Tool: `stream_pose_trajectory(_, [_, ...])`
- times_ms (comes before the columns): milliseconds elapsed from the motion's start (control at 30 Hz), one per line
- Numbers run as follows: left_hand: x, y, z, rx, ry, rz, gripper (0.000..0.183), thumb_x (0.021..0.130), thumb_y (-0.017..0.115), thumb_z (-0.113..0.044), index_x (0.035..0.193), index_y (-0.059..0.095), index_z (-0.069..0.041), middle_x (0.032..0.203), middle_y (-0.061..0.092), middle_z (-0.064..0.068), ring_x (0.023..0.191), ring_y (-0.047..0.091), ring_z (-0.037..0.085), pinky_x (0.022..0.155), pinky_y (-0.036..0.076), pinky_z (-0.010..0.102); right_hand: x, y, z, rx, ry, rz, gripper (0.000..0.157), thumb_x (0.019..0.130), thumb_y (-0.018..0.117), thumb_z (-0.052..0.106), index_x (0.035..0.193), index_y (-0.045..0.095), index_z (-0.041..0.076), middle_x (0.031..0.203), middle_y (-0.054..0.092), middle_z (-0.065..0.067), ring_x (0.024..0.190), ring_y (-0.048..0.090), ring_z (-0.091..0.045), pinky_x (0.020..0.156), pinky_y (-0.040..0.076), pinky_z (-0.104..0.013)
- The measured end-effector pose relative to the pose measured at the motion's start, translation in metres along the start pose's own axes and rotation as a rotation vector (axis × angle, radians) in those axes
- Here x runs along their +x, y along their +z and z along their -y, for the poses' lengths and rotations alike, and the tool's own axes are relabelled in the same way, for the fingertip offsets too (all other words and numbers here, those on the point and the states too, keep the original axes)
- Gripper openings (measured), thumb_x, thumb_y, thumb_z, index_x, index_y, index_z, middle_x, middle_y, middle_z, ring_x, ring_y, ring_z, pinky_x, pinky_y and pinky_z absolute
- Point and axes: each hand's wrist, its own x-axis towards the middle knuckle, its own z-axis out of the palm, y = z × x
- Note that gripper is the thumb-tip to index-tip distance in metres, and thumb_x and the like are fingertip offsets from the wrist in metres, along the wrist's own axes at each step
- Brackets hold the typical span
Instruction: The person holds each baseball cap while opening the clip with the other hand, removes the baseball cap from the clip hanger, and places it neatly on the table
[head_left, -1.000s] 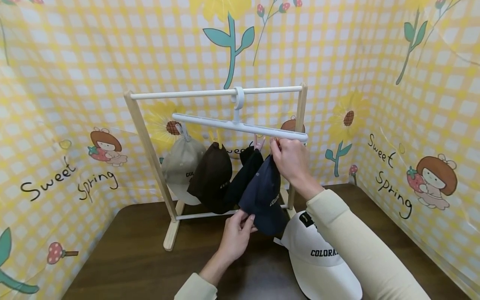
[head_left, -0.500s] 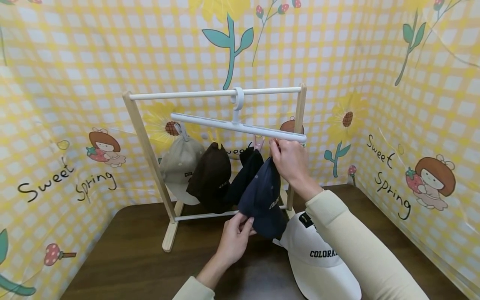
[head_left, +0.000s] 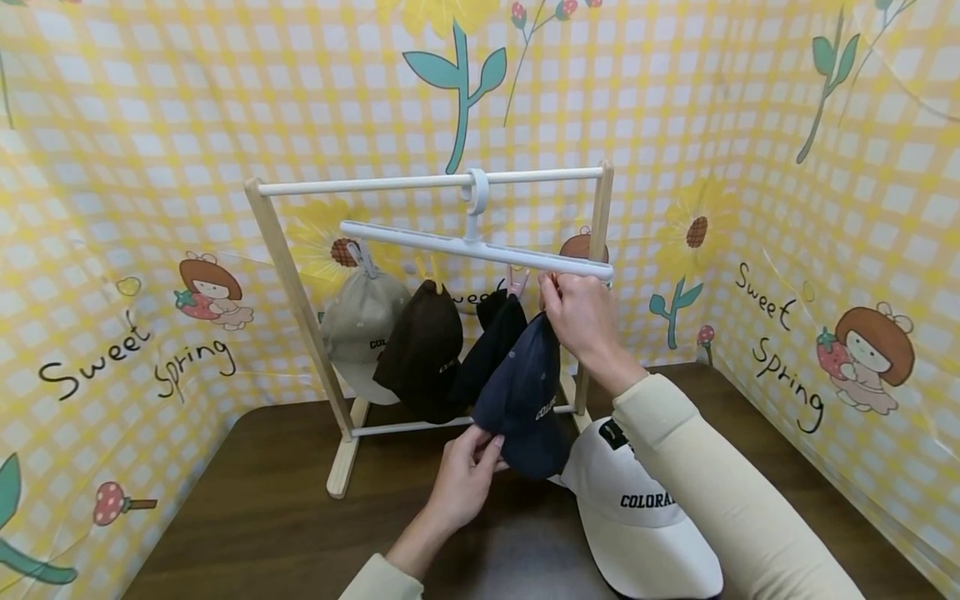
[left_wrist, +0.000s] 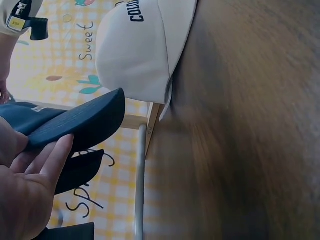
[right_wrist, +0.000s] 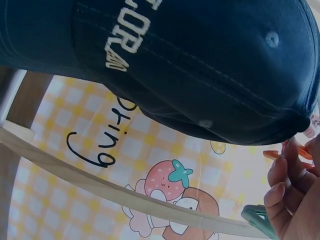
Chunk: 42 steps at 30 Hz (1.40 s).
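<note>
We locate the navy cap [head_left: 517, 383] below the low end of the white hanger [head_left: 540, 259], clear of the counter [head_left: 262, 500], its long axis close to the 12-to-6 line in the head view, crown uppermost. Our right hand [head_left: 585, 321], at 1 o'clock from the cap, pinches an orange clip [right_wrist: 272, 154] at the crown; we cannot tell whether the clip's jaws bite the fabric. Our left hand [head_left: 461, 475], at 7 o'clock, pinches the brim between thumb and fingers. We judge the governing relation to be crown to hanger: the hanger's low end lies toward 12 o'clock, just above the right hand, the nearer of the two hands. The black cap [head_left: 491, 342] hangs toward 10 o'clock; the white cap [head_left: 645, 517] rests on the counter between 4 and 5 o'clock.
</note>
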Motion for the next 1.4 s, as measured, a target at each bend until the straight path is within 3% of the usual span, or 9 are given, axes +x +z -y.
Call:
stream_pose_trajectory(133, [-0.002, -0.003, 0.001, 0.007, 0.002, 0.005, 0.024, 0.105, 0.056, -0.005, 0.127, 0.065, 0.0, 0.121, 0.071, 0.019, 0.094, 0.073, 0.024, 0.079, 0.061, 0.03, 0.002, -0.002, 0.001, -0.005, 0.011, 0.024, 0.046, 0.107, 0.054, 0.031, 0.064, 0.061, 0.014, 0.052, 0.049, 0.0, 0.046, 0.046, -0.021, 0.043, 0.031, -0.034])
stream_pose_trajectory(467, [-0.007, -0.006, 0.004, 0.026, -0.016, 0.016, 0.023, 0.105, 0.056, -0.004, 0.125, 0.066, -0.001, 0.118, 0.072, 0.018, 0.093, 0.073, 0.023, 0.077, 0.061, 0.031, 0.001, -0.002, 0.0, -0.004, 0.023, 0.038, 0.045, 0.106, 0.056, 0.03, 0.063, 0.06, 0.016, 0.052, 0.05, 0.0, 0.045, 0.045, -0.02, 0.042, 0.031, -0.034])
stream_pose_trajectory(700, [-0.01, -0.009, 0.001, -0.001, -0.023, 0.06, 0.026, 0.105, 0.056, -0.006, 0.129, 0.065, -0.002, 0.121, 0.071, 0.019, 0.098, 0.073, 0.027, 0.08, 0.061, 0.04, 0.001, -0.002, 0.001, -0.014, 0.025, 0.039, 0.046, 0.107, 0.054, 0.032, 0.063, 0.062, 0.017, 0.052, 0.052, 0.0, 0.047, 0.048, -0.021, 0.044, 0.032, -0.034])
stream_pose_trajectory(933, [-0.011, -0.015, 0.003, 0.004, -0.028, 0.097, 0.024, 0.105, 0.056, -0.006, 0.128, 0.065, -0.002, 0.116, 0.072, 0.019, 0.094, 0.074, 0.022, 0.078, 0.061, 0.035, 0.003, -0.002, 0.001, -0.024, 0.025, 0.034, 0.045, 0.106, 0.056, 0.031, 0.064, 0.063, 0.017, 0.052, 0.052, 0.0, 0.048, 0.05, -0.022, 0.044, 0.034, -0.036])
stream_pose_trajectory(1400, [-0.017, -0.019, 0.0, -0.097, -0.077, 0.225, 0.023, 0.106, 0.054, -0.006, 0.124, 0.063, 0.005, 0.113, 0.07, 0.022, 0.093, 0.072, 0.023, 0.083, 0.061, 0.04, 0.003, -0.002, 0.0, -0.028, 0.023, 0.04, 0.048, 0.107, 0.052, 0.035, 0.063, 0.062, 0.017, 0.052, 0.052, 0.0, 0.049, 0.05, -0.022, 0.046, 0.034, -0.036])
